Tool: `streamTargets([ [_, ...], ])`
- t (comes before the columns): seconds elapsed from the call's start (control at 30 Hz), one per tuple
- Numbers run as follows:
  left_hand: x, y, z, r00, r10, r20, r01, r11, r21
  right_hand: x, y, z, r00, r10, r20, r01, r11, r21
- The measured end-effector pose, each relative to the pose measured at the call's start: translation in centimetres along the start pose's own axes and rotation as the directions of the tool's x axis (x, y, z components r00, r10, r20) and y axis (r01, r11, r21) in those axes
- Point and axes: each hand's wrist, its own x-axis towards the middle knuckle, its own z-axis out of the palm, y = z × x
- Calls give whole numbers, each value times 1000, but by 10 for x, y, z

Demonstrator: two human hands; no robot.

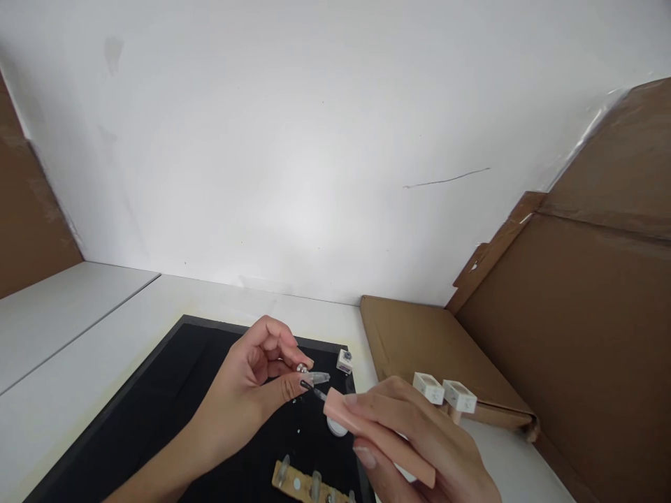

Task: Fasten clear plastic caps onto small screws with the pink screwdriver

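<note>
My left hand (267, 377) pinches a clear false nail tip (317, 377) between thumb and index finger. Small shiny silver beads (302, 367) show at the nail's near end, by the fingertips. In my right hand (419, 433) is a brush with a thick peach-pink handle (377, 433). Its thin dark tip (307, 385) meets or nearly meets the nail at the left thumb; actual contact is hard to tell. Below the hands, a tan strip (297, 483) holds several more clear nail tips upright. A round white lid or dish (337, 427) is partly hidden behind the brush handle.
A black mat (172, 391) lies on the white table (220, 297). Near its far right corner stands a small white box (344, 360). Two white blocks (428, 388) sit by a flat cardboard box (419, 335) on the right. Cardboard walls (602, 300) flank the table.
</note>
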Motion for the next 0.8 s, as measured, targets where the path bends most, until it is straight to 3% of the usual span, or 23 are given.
streamTargets([
  [0.5, 1, 7, -6, 995, -89, 46, 94, 988, -121, 2, 4, -2, 994, 29, -104, -36, 997, -65],
  [0.63, 1, 6, -8, 995, -83, 48, 88, 991, -98, 0, 4, -6, 992, 25, -122, -39, 993, -111],
  [0.8, 0, 7, -8, 999, -39, -23, 39, 999, -8, 2, 5, -5, 988, 28, -155, -42, 995, -86],
])
